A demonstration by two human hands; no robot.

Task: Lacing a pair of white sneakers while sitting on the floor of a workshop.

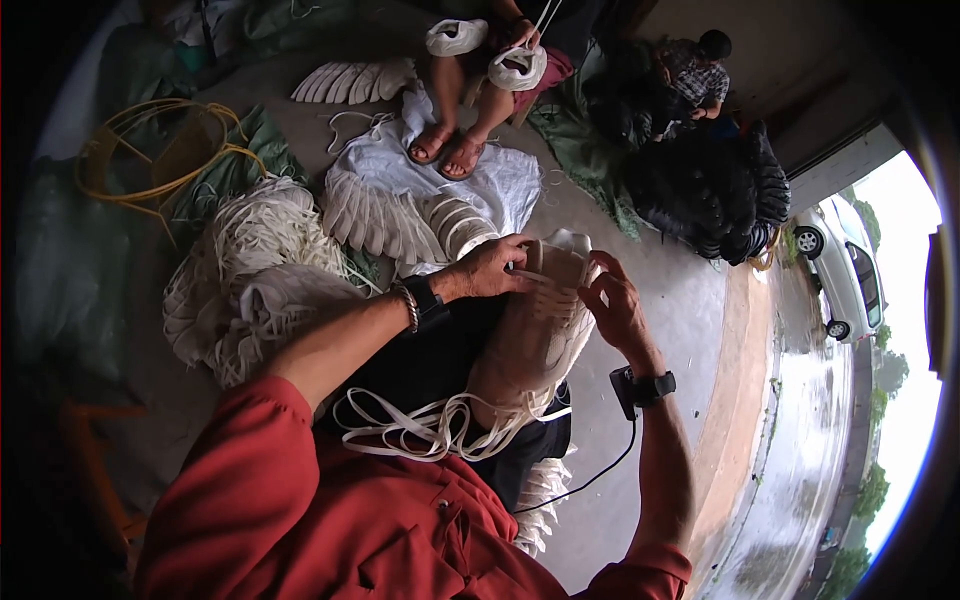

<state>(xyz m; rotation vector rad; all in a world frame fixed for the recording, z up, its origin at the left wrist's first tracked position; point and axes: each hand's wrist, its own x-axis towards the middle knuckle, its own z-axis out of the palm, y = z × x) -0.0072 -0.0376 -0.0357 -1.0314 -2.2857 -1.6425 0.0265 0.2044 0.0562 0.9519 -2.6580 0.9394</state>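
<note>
A cream-white shoe upper [522,352] rests over my lap, its collar pointing away from me and its toe toward me. White lace rows cross its front. My left hand [488,268] pinches a flat white shoelace [532,277] at the left side of the opening. On the right side, the fingers of my right hand [614,304] close on the upper's edge by the eyelets; whether they also hold a lace end is hidden. Loose white laces [425,422] lie looped across my lap below the toe.
Left of me sits a heap of white uppers and laces [262,240]. Rows of nested uppers [382,218] lie on a white sack [505,185]. Opposite, a seated person holds another white upper [518,68]. A black pile [705,190], another person [692,80] and a yellow hoop frame [160,185] are farther off.
</note>
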